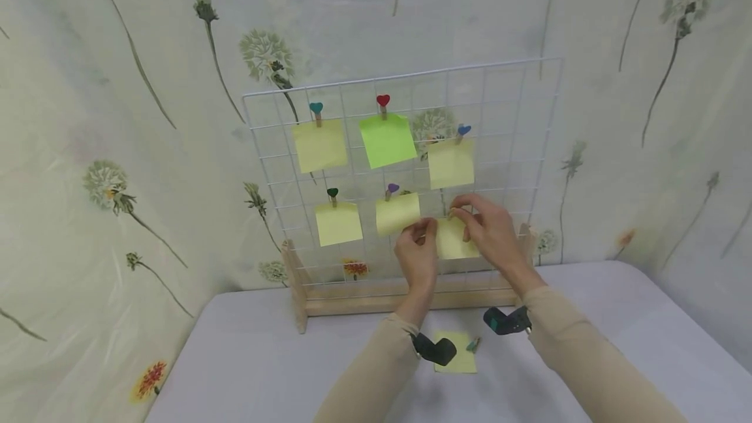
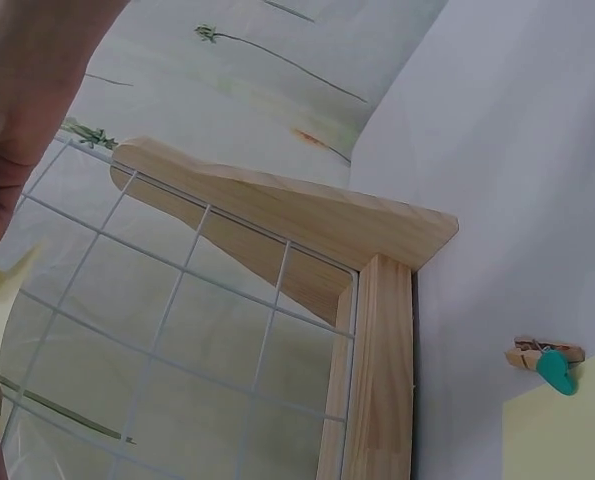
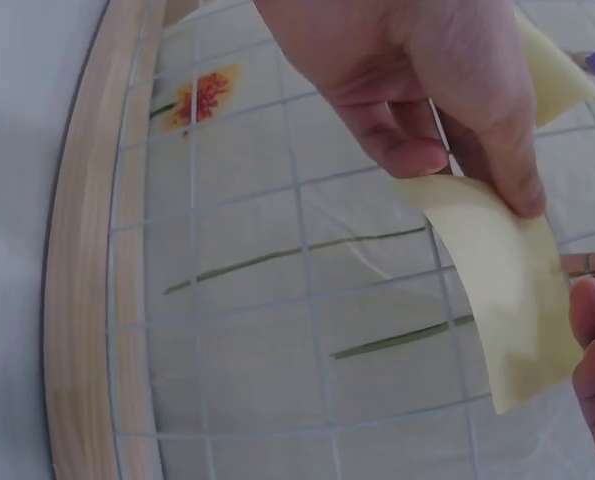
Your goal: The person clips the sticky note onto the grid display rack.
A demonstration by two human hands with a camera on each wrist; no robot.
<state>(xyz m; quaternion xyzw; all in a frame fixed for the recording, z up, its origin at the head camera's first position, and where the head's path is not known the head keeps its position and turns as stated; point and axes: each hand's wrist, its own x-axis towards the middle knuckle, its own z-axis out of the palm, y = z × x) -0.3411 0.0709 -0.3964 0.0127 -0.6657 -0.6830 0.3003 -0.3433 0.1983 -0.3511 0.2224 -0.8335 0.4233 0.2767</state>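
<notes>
At the lower right of a white wire grid (image 1: 493,175), my left hand (image 1: 418,256) pinches the left edge of a pale yellow sticky note (image 1: 457,240). In the right wrist view that note (image 3: 502,290) bows outward from the wires. My right hand (image 1: 490,230) holds a small wooden clothespin (image 3: 589,263) at the note's top edge, its far end hidden by fingers. Other notes hang under heart-topped clothespins: a bright green note (image 1: 388,141) with a red heart (image 1: 383,100), and several yellow ones, including the note (image 1: 398,214) just left of my hands.
Wooden feet (image 1: 296,286) and a wooden bar (image 1: 352,305) support the grid on a white table (image 1: 247,358). In front lies another yellow note (image 1: 461,363) with a teal-heart clothespin (image 2: 552,365) at its corner. Behind hangs a dandelion-printed curtain (image 1: 176,214).
</notes>
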